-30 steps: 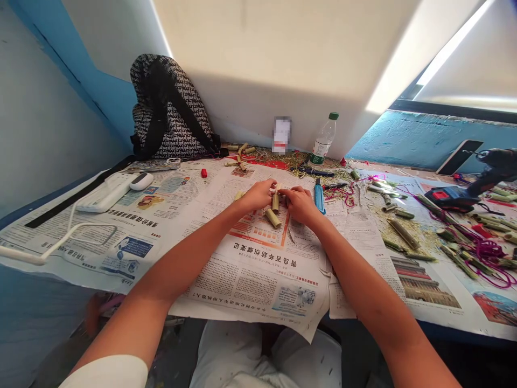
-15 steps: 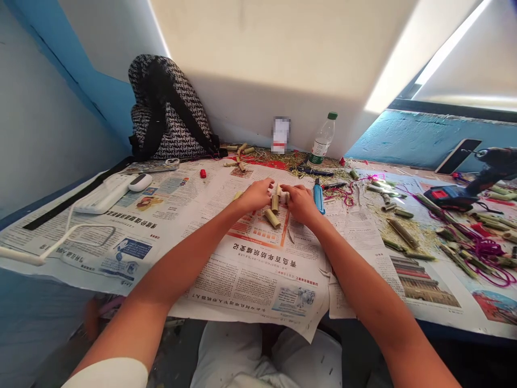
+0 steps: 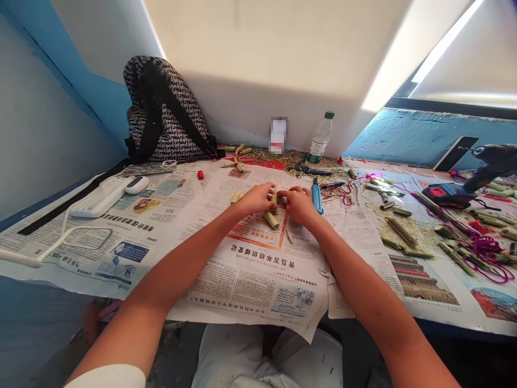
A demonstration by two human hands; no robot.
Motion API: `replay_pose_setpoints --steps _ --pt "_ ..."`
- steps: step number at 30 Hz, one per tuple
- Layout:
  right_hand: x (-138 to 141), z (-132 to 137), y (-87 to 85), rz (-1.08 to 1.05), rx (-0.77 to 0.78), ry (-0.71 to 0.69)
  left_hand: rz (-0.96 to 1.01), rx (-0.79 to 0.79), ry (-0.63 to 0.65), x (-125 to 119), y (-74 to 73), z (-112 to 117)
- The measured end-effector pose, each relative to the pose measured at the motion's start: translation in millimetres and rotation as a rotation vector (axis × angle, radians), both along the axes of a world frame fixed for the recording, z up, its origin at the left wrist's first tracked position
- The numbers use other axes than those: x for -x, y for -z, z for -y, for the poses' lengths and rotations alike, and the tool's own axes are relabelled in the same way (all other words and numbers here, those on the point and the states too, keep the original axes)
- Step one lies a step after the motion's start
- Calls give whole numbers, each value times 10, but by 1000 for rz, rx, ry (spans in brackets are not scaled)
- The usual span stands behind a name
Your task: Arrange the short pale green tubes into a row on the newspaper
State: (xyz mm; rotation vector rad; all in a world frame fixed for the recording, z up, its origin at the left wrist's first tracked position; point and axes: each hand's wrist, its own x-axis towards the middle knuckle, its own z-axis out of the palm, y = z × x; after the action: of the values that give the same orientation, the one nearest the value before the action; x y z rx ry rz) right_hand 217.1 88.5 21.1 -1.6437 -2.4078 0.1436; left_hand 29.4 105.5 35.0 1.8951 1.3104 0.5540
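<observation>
A short pale-green bamboo piece [image 3: 275,193] stands roughly upright between my two hands, over the newspaper. My left hand [image 3: 258,198] is closed on its left side with thumb and fingers. From the right, my right hand [image 3: 298,203] has curled fingers, with the fingertips against the same piece. Just below lies another bamboo piece [image 3: 271,219], tilted on the newspaper. More bamboo bits [image 3: 236,198] show partly behind my left hand. Right beside my right hand lies a blue utility knife [image 3: 317,197].
Newspaper [image 3: 242,291] covers the table. A patterned backpack [image 3: 165,113], a white power strip [image 3: 99,198] and a red cap-like bit [image 3: 201,175] are on the left. A plastic bottle [image 3: 319,140] stands behind. Cut bamboo [image 3: 401,231], purple cord [image 3: 487,248] and a drill [image 3: 464,183] lie right.
My hands have drawn closer round the upright bamboo piece, with my left fingers now against it. The view has shifted slightly.
</observation>
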Motion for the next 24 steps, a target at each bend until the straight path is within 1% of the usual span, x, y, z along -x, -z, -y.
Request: replay_pose_setpoints --steps 3,6,11,16,20,24 --pt "-2 -2 3 -3 -1 -8 32 19 -3 0 35 -31" --pt "1 0 -4 -7 -3 -6 45 12 2 -1 34 -33" --pt "2 -8 -23 -25 8 24 19 -1 -2 4 19 -25" --pt "-8 -19 -31 -62 -14 57 -6 4 -26 16 10 -25" --pt "-26 -21 -59 -93 -38 151 -96 -20 -57 14 -67 21" --pt "-69 -35 -83 -74 -53 277 -276 -101 -46 -17 -171 113"
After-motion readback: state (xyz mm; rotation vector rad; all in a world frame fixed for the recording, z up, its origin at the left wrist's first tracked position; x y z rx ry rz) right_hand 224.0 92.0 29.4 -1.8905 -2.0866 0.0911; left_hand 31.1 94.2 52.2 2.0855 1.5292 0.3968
